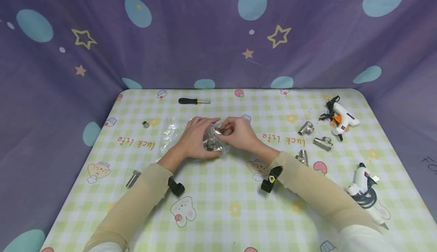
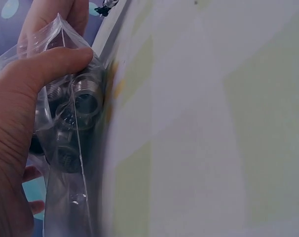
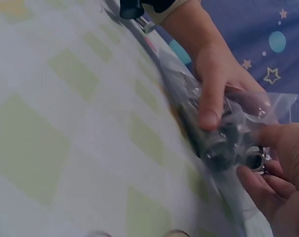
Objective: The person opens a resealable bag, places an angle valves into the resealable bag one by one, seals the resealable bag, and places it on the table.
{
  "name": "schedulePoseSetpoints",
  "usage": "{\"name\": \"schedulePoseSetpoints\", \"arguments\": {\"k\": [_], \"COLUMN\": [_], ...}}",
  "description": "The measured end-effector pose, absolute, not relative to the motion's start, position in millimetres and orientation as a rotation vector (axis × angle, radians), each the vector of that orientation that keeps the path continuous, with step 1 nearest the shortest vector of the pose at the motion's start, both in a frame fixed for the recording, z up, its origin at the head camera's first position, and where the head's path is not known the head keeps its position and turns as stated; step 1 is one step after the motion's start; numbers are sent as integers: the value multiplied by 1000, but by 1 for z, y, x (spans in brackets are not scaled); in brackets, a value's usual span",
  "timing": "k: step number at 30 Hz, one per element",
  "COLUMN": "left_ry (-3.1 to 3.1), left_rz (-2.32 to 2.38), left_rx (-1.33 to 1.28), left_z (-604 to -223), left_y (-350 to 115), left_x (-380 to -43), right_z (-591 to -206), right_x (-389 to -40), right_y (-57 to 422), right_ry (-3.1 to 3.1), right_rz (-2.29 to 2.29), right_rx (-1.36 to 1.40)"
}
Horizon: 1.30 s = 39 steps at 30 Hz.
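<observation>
A clear plastic bag (image 1: 210, 143) of threaded metal pipe fittings (image 2: 85, 94) lies near the middle of the table. My left hand (image 1: 197, 138) grips the bag from the left, its thumb pressed over the fittings in the left wrist view. At the bag's right end, my right hand (image 1: 239, 132) pinches a shiny metal pipe fitting (image 3: 256, 159). Whether that fitting is fully outside the plastic I cannot tell. More of the bag trails flat to the left, partly hidden under my left hand and wrist.
Several loose tee fittings (image 1: 322, 143) lie to the right, one partly behind my right sleeve. Two white glue guns (image 1: 346, 119) with black cords sit at the right edge. A black-handled screwdriver (image 1: 188, 101) lies at the back; a small nut (image 1: 146, 124) and metal bolt (image 1: 133, 178) are left.
</observation>
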State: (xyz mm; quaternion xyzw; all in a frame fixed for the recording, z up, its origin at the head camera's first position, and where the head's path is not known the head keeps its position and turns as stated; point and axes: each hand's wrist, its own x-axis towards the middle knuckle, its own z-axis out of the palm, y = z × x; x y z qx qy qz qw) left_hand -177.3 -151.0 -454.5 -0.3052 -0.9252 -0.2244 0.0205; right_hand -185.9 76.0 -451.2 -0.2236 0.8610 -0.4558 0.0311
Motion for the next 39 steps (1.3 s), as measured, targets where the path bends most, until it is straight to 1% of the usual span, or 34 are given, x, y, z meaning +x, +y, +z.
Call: {"name": "schedulePoseSetpoints", "arguments": {"k": [10,19,22,25,28,34,39], "left_ry": [-2874,-2856,-2867,-2869,-2860,-2866,-2863], "left_rz": [-719,-745,-744,-761,-790,-798,-817], "left_rx": [-945,-950,-941,-929,-920,-906,-920], "left_z": [-459,-459,-458,-457,-456,-456,-456], "left_y": [-151,-150,-149,-148,-147,-150,-149], "left_x": [-177,-175,-176,-177,-178,-179,-179], "right_z": [-464,-468,-467,-467,-468,-463,-465], "right_x": [-175,-172,-171,-170,-168,-166,-168], "right_y": [71,67,65,66,70,78,81], "right_ry": [2353,2361,2399,2502,2595,2569,2499], "right_rz": [-1696,-1791,-1760,-1615,-1475,-1377,-1353], "right_rx": [-483,-521,-548,-613,-721,-943,-972]}}
